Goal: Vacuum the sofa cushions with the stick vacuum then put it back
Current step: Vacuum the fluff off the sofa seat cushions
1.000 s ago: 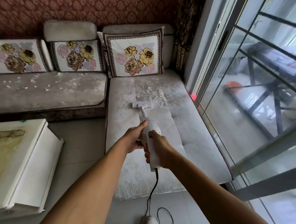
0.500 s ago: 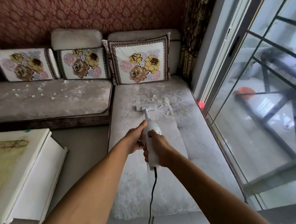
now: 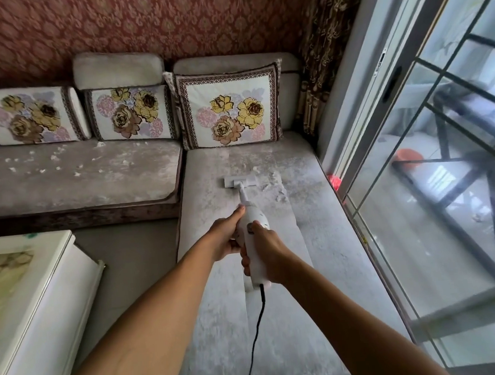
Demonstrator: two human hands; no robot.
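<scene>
red damask wallpaper [image 3: 172, 21] backs a grey plush corner sofa [image 3: 276, 301] strewn with white scraps [image 3: 275, 182]. both hands clasp the white corded stick vacuum [image 3: 252, 242]: right hand [image 3: 266, 254] curled round its handle, left hand [image 3: 224, 236] cupping the body beside it. its flat nozzle [image 3: 240, 181] rests on the seat below a floral cushion [image 3: 229, 107].

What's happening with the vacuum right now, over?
Both hands grip vacuum: left hand, right hand. Nozzle on chaise cushion, scraps beside it. Nothing blocking.

three floral pillows [image 3: 229, 107], two seat cushions [image 3: 77, 180], one vacuum [image 3: 250, 230], two hands [image 3: 224, 236]
</scene>
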